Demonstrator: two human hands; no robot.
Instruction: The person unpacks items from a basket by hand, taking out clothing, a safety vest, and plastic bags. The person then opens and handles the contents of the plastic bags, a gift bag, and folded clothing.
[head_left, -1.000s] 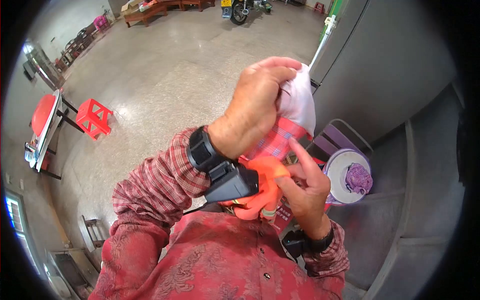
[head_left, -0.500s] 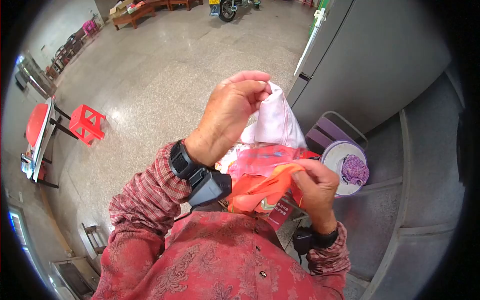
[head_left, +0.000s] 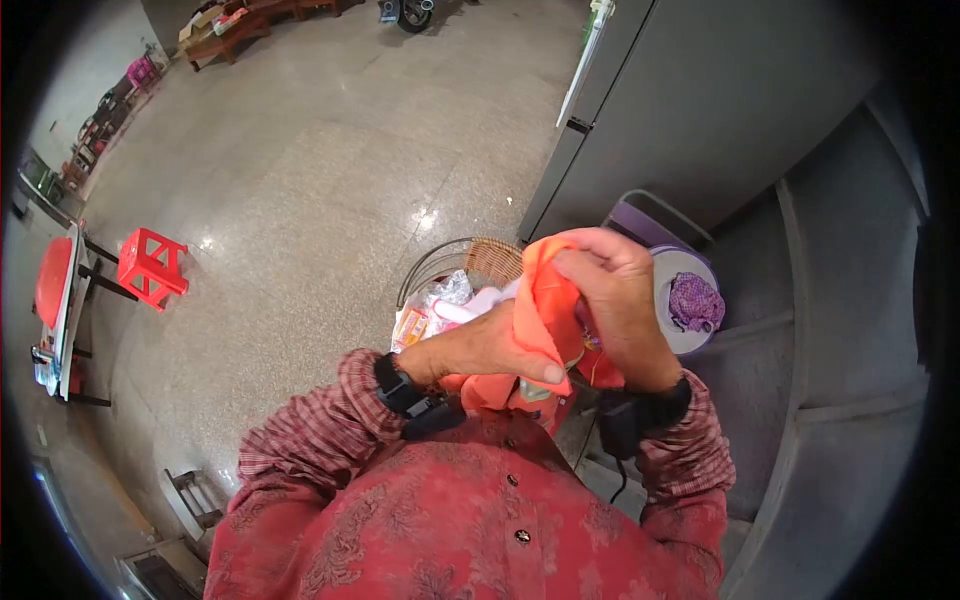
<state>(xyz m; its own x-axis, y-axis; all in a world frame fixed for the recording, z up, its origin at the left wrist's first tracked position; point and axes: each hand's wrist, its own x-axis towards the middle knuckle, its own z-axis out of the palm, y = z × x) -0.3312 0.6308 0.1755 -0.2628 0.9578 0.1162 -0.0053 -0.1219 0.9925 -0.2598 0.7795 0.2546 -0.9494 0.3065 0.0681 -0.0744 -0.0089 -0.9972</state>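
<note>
Bright orange cloth [head_left: 548, 300] hangs between my two hands in front of my chest. My right hand [head_left: 617, 285] pinches its upper edge between thumb and fingers. Lower down, my left hand [head_left: 488, 345] grips the same cloth; its thumb lies on the front while its fingers are hidden behind the fabric. More orange fabric [head_left: 485, 390] drapes below, close to my shirt. Beyond my left hand, a wicker basket [head_left: 494, 262] holds pale pink cloth [head_left: 484, 302] and clear plastic packaging [head_left: 452, 288].
A purple-rimmed round stool [head_left: 668, 325] with a bunched purple checked cloth [head_left: 695, 302] stands right of my hands, beside a large grey cabinet [head_left: 690, 120]. On the left are a red plastic stool [head_left: 152, 268] and a table [head_left: 70, 310]. A wooden bench [head_left: 225, 42] is far back.
My left hand has let go of the pale pink cloth and come down onto the orange cloth. My right hand has lifted the orange cloth higher. The basket has come into view.
</note>
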